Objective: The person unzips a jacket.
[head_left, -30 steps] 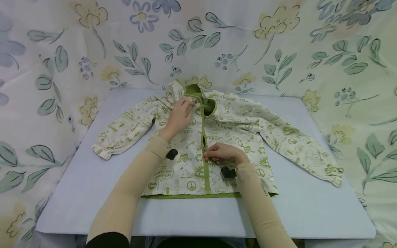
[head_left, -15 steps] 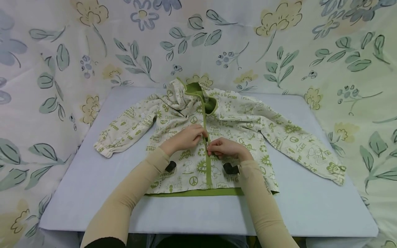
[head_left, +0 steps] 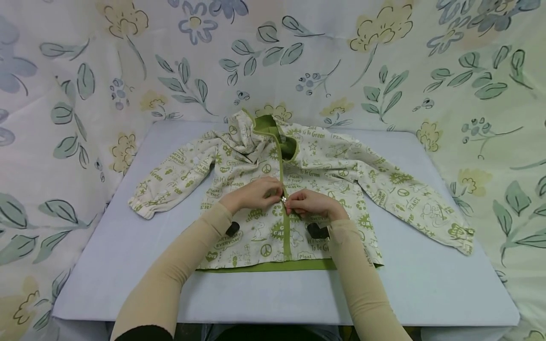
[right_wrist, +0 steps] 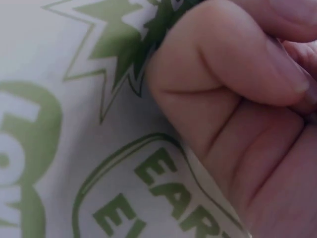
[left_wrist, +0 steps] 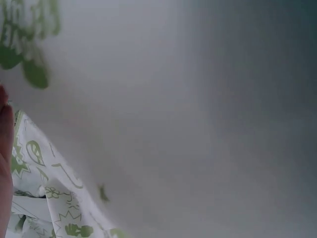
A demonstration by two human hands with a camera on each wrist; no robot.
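Note:
A white hooded jacket (head_left: 239, 237) with green print and a green lining lies face up, its green-edged front zipper (head_left: 286, 237) running down the middle. At mid-zipper a small silvery zipper pull (head_left: 283, 199) shows between the two hands. The left hand (head_left: 258, 193) has its fingertips and thumb together at the pull, from the left. From the other side, the right hand (head_left: 314, 203) pinches the zipper edge just below it. Curled fingers (right_wrist: 247, 54) fill the right wrist view, hiding what they grip. Only a sliver of the left hand (left_wrist: 5, 158) enters the left wrist view.
The jacket's sleeves (head_left: 170, 177) spread out to both sides on a white-covered table (head_left: 264, 298). The hood (head_left: 266, 125) lies at the far edge, against a flowered curtain (head_left: 273, 57). Dark wrist cameras sit at both wrists.
My left hand has come down from near the collar to the middle of the zipper, beside my right hand. The right hand has shifted slightly up, still pinching there.

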